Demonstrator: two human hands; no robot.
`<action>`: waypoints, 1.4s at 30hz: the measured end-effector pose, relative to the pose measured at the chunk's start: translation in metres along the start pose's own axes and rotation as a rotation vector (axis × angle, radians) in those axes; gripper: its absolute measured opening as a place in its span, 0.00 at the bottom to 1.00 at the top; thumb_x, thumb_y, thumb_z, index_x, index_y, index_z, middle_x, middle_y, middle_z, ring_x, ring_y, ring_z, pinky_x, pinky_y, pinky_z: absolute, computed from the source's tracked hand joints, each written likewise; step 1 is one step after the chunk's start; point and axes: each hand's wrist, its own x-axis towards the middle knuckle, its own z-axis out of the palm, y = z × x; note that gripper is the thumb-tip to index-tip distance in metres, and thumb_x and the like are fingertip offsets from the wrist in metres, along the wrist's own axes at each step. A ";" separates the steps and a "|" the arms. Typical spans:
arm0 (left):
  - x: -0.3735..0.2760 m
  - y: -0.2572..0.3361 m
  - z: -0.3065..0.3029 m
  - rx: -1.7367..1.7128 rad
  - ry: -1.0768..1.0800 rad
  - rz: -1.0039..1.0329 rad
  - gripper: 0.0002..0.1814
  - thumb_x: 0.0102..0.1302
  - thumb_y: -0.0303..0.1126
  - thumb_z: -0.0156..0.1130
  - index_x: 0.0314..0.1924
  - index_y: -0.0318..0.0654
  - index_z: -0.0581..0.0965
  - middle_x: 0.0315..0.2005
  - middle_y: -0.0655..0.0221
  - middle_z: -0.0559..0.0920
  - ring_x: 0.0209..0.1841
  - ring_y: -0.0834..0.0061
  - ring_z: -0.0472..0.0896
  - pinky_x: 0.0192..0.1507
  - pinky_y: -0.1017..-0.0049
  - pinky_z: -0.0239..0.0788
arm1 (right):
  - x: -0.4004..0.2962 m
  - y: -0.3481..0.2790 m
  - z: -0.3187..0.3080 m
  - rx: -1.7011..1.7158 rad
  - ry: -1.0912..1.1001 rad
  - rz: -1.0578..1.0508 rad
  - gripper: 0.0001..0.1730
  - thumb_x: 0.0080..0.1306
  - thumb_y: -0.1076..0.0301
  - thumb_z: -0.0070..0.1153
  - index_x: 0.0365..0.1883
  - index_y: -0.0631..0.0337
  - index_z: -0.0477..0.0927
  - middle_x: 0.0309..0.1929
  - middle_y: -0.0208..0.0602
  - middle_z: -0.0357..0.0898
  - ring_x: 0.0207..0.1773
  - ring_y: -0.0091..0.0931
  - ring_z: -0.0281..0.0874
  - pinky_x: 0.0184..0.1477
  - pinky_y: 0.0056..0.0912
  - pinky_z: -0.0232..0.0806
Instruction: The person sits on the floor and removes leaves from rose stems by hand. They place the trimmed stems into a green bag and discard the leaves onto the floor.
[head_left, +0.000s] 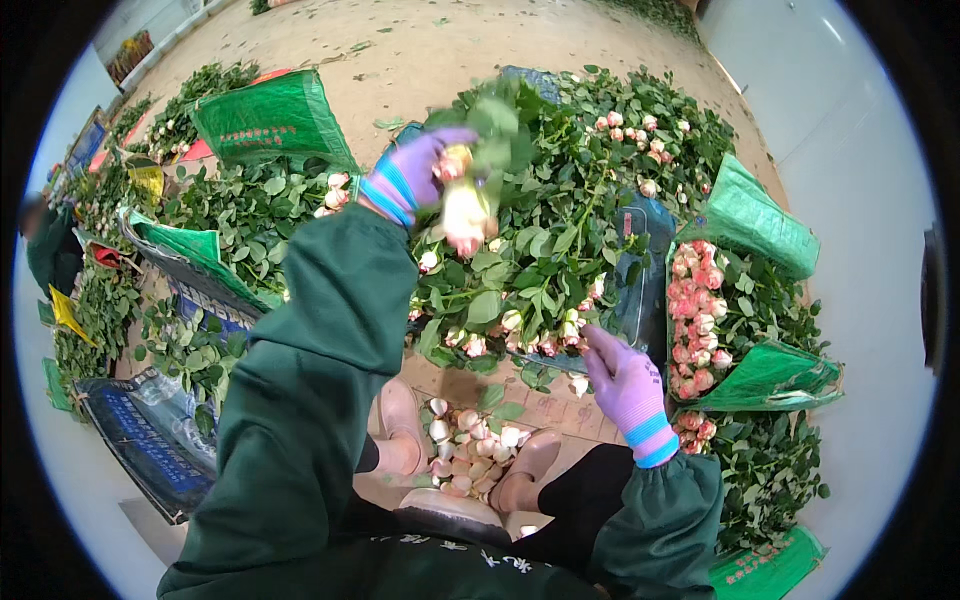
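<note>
My left hand (420, 171), in a purple knit glove with blue cuff bands, is raised over a heap of leafy cut roses (525, 247). It holds pale pink-and-white roses (466, 214), whose blooms and leaves are motion-blurred; its grip on the stems is partly hidden. My right hand (626, 379), gloved alike, reaches to the near edge of the heap. Its fingertips are at a cream rose bloom (571, 328), touching or nearly so, with thumb and fingers apart.
Loose petals (469, 450) lie on the floor between my shoes (401, 420). At right, green woven wraps (765, 225) enclose pink roses (697, 315) beside a pale wall (847, 150). More wrapped bundles (270, 120) stand at left. Another person (52, 240) is at far left.
</note>
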 end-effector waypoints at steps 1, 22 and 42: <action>0.006 0.045 0.017 -0.816 -0.121 -0.299 0.17 0.63 0.36 0.53 0.48 0.34 0.72 0.31 0.69 0.79 0.27 0.74 0.76 0.27 0.77 0.71 | -0.003 0.004 -0.003 0.012 0.003 0.040 0.15 0.62 0.68 0.49 0.47 0.57 0.73 0.40 0.47 0.77 0.39 0.44 0.76 0.41 0.41 0.68; -0.120 -0.119 0.157 -0.034 0.104 -0.556 0.23 0.59 0.29 0.61 0.53 0.30 0.69 0.42 0.71 0.78 0.42 0.83 0.75 0.48 0.80 0.66 | 0.013 -0.030 0.050 0.689 -0.159 0.517 0.28 0.57 0.53 0.61 0.38 0.75 0.76 0.34 0.44 0.79 0.31 0.26 0.73 0.37 0.30 0.66; -0.036 -0.113 -0.031 1.833 0.382 -0.635 0.09 0.54 0.32 0.53 0.33 0.44 0.80 0.31 0.62 0.82 0.36 0.63 0.81 0.34 0.61 0.70 | 0.014 -0.016 -0.029 1.120 0.284 0.531 0.18 0.67 0.61 0.49 0.48 0.65 0.75 0.37 0.38 0.81 0.26 0.21 0.78 0.24 0.17 0.61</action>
